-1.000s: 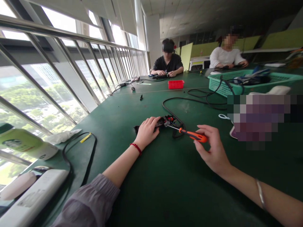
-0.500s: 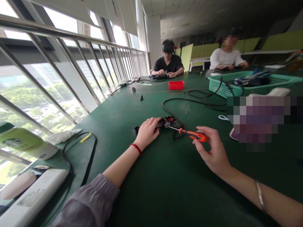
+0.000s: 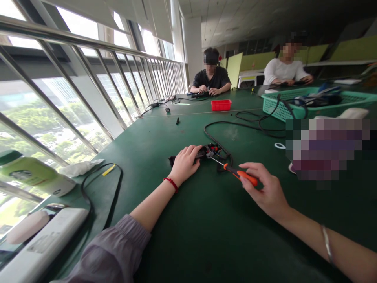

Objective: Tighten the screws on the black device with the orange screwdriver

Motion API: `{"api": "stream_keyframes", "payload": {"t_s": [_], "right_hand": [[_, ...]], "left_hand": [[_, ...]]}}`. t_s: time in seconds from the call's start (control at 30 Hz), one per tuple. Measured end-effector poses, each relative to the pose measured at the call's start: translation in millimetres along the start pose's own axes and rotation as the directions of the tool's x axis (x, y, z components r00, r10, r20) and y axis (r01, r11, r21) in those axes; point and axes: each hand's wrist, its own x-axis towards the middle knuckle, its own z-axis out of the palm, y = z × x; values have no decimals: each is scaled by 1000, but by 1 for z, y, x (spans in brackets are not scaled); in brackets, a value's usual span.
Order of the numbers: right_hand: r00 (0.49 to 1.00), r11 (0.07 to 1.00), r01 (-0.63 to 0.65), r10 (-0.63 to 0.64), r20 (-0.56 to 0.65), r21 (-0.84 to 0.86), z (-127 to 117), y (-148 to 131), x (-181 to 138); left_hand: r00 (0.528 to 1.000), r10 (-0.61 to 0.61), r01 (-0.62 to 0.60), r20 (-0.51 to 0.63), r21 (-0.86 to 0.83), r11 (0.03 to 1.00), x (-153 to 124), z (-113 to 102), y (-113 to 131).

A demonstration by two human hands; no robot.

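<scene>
Under my left hand [image 3: 185,163], a black corded device [image 3: 212,150] lies on the green tabletop, its inner parts and small red pieces showing at the right end. The fingers are wrapped over its body and hold it down; its kind I cannot make out. My right hand [image 3: 266,188] grips an orange and black screwdriver [image 3: 241,174] by the handle's end, between thumb and fingers. The screwdriver's thin shaft points left, with its tip at the exposed parts of the device. A black cable [image 3: 218,124] runs from the device toward the back right.
A teal basket [image 3: 272,110] with cables stands at the right, behind a blurred-out object [image 3: 326,149]. Farther back is a red tray [image 3: 221,105]. At left are a green bottle [image 3: 32,173], a white power strip [image 3: 44,243] and a black strap [image 3: 116,196]. Two people sit across the table.
The screwdriver's handle end has dipped, so the tool slants more steeply, and my right hand has shifted slightly with it. My left hand stays on the device.
</scene>
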Motion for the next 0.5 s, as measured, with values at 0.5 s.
{"api": "stream_keyframes", "payload": {"t_s": [0.5], "right_hand": [[982, 991, 98, -112, -155, -95, 1, 3, 0]], "left_hand": [[1000, -11, 11, 10, -7, 1000, 0, 0, 0]]}}
